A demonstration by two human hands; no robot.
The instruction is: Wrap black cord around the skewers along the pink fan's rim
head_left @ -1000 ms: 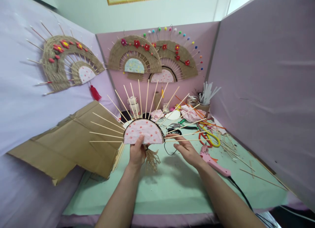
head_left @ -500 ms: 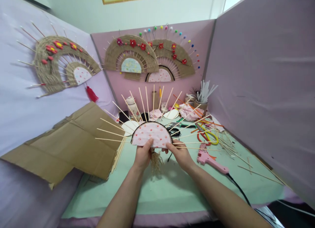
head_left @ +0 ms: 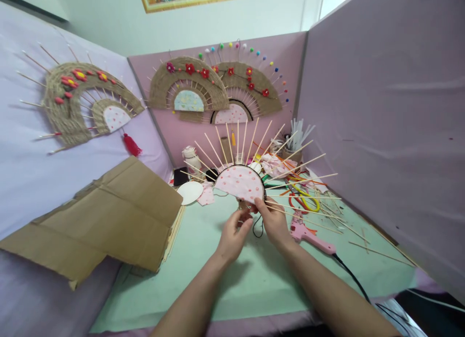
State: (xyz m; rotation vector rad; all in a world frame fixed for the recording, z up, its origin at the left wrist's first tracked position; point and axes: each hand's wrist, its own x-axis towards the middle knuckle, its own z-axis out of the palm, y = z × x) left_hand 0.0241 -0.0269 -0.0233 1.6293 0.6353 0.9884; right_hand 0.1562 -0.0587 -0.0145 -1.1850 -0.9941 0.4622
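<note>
In the lower middle of the frame, the left hand [head_left: 232, 237] is curling just below the half-round piece [head_left: 240, 181]; whether its grip is closing on anything cannot be told. The right hand [head_left: 275, 223] is pinching the piece's lower right corner in its grip, holding it mid-frame above the worktop [head_left: 145, 291], thin sticks [head_left: 257, 139] fanning outward. Right of center, a brown pot [head_left: 292, 155] is holding translucent rods [head_left: 300, 135]. Left of center, a white bottle [head_left: 192, 157] is standing, its contents hidden. Beyond, decorated fans [head_left: 162, 87] are hanging in the upper middle.
</note>
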